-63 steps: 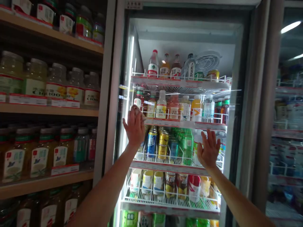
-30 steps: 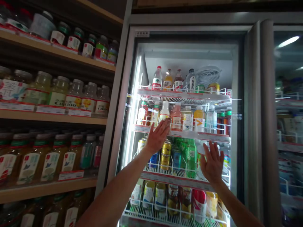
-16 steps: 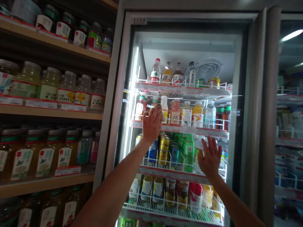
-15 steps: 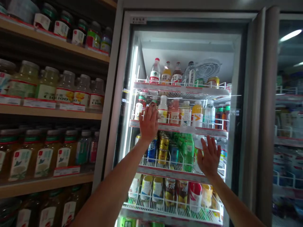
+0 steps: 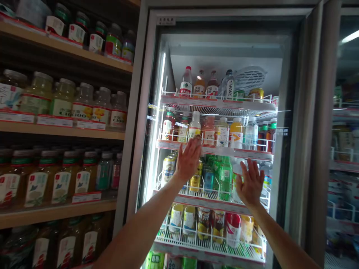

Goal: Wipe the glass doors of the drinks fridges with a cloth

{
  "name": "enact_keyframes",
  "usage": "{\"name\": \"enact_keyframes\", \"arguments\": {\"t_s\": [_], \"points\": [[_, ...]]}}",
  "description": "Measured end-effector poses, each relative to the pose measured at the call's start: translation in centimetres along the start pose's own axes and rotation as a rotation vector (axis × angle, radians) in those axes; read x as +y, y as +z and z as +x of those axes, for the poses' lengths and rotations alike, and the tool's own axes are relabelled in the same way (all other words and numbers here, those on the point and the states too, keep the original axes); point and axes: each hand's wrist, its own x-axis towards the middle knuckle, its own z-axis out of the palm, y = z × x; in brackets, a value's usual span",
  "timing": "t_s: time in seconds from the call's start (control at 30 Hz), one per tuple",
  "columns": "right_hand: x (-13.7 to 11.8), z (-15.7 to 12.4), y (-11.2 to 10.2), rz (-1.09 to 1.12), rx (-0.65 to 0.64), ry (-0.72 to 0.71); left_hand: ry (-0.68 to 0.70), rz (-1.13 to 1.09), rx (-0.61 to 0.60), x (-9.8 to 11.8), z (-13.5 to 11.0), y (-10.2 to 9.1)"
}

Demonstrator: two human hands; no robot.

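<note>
My left hand (image 5: 189, 158) is raised in front of the lit drinks fridge, fingers stretched out and close together, over the edge of the second shelf. A small brownish patch shows at its fingertips; I cannot make out whether it is a reflection. My right hand (image 5: 251, 183) is raised lower on the right, fingers spread, beside a green bottle (image 5: 225, 178). Both palms face the fridge's glass door (image 5: 224, 48), which carries faint reflections. Whether they touch the glass I cannot tell. Behind my left hand are a white-capped bottle (image 5: 194, 125) and a gold can (image 5: 195, 178).
Wooden shelves (image 5: 64, 129) with rows of juice bottles (image 5: 36, 185) stand on the left. A grey vertical frame (image 5: 322, 130) separates this fridge from another glass-fronted fridge (image 5: 343, 149) on the right. Cans and bottles fill the lower wire shelf (image 5: 207, 246).
My left hand has moved right and down across the front of the fridge, uncovering bottles on the second shelf's left. My right hand stays nearly in place. The view has shifted slightly.
</note>
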Motion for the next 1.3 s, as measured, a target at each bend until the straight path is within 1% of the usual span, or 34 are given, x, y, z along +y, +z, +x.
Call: {"name": "enact_keyframes", "arguments": {"t_s": [0.07, 0.1, 0.13, 0.17, 0.2, 0.27, 0.3, 0.33, 0.37, 0.47, 0.5, 0.53, 0.63, 0.67, 0.7, 0.73, 0.77, 0.83, 0.87, 0.9, 0.93, 1.03, 1.07, 1.1, 1.13, 1.23, 1.27, 1.3], "points": [[0.0, 0.0, -0.1, 0.01, -0.009, 0.006, 0.248, -0.035, -0.038, 1.3, -1.6, -0.2], [-0.1, 0.0, -0.1, 0.013, -0.014, 0.008, 0.325, -0.044, -0.056, 1.7, -2.2, -0.2], [-0.1, 0.1, -0.1, 0.015, -0.015, 0.008, 0.345, -0.045, -0.068, 1.7, -2.5, -0.3], [-0.1, 0.1, -0.2, 0.015, -0.017, 0.007, 0.301, -0.035, -0.07, 1.3, -2.6, -0.5], [-0.1, 0.1, -0.2, 0.014, -0.017, 0.01, 0.207, -0.018, -0.062, 0.7, -2.5, -0.6], [-0.1, 0.1, -0.2, 0.013, -0.028, 0.028, -0.03, 0.021, -0.017, -0.5, -2.0, -0.7], [-0.1, 0.1, -0.2, 0.012, -0.03, 0.03, -0.118, 0.034, 0.0, -0.9, -1.9, -0.7], [-0.1, 0.1, -0.2, 0.01, -0.028, 0.027, -0.147, 0.036, 0.007, -1.0, -1.9, -0.6], [-0.1, 0.1, -0.2, 0.007, -0.03, 0.022, -0.106, 0.023, 0.004, -0.9, -2.2, -0.6], [-0.1, 0.2, -0.4, 0.005, -0.03, 0.01, 0.167, -0.042, -0.038, -0.3, -4.0, -0.8], [-0.1, 0.2, -0.4, 0.006, -0.034, 0.013, 0.188, -0.045, -0.042, -0.6, -4.7, -0.9], [-0.2, 0.2, -0.4, 0.008, -0.04, 0.019, 0.145, -0.032, -0.035, -1.1, -5.3, -1.2], [-0.2, 0.3, -0.4, 0.012, -0.042, 0.034, -0.172, 0.051, 0.042, -3.7, -6.5, -2.0], [-0.2, 0.2, -0.4, 0.015, -0.035, 0.034, -0.253, 0.071, 0.067, -4.3, -6.7, -2.2], [-0.2, 0.2, -0.4, 0.019, -0.031, 0.031, -0.291, 0.08, 0.075, -4.5, -7.0, -2.3], [-0.2, 0.2, -0.4, 0.023, -0.028, 0.031, -0.27, 0.075, 0.064, -4.3, -7.3, -2.4], [-0.2, 0.2, -0.4, 0.027, -0.025, 0.031, -0.191, 0.056, 0.033, -3.9, -7.7, -2.4], [-0.2, 0.2, -0.4, 0.033, -0.03, 0.036, 0.026, 0.005, -0.051, -2.7, -8.5, -2.4], [-0.2, 0.2, -0.5, 0.036, -0.036, 0.042, 0.1, -0.01, -0.082, -2.4, -8.8, -2.5], [-0.2, 0.2, -0.5, 0.039, -0.04, 0.047, 0.12, -0.008, -0.095, -2.4, -9.1, -2.6], [-0.2, 0.2, -0.6, 0.04, -0.043, 0.049, 0.081, 0.01, -0.092, -2.8, -9.3, -2.7], [-0.2, 0.2, -0.5, 0.03, -0.034, 0.05, -0.202, 0.115, 0.0, -4.7, -9.9, -3.4], [-0.2, 0.2, -0.5, 0.022, -0.031, 0.049, -0.266, 0.136, 0.025, -5.1, -10.2, -3.6], [-0.1, 0.2, -0.4, 0.014, -0.026, 0.047, -0.285, 0.138, 0.032, -5.2, -10.5, -3.7], [-0.1, 0.1, -0.3, 0.004, -0.021, 0.042, -0.255, 0.118, 0.02, -5.0, -10.8, -3.8], [0.1, 0.0, -0.1, -0.014, -0.002, 0.021, -0.046, 0.017, -0.063, -4.0, -11.6, -3.8], [0.2, 0.0, 0.0, -0.015, 0.001, 0.014, -0.012, 0.004, -0.074, -3.9, -11.6, -3.8], [0.2, 0.0, 0.0, -0.014, 0.004, 0.008, -0.024, 0.011, -0.069, -4.1, -11.5, -3.9]]}}
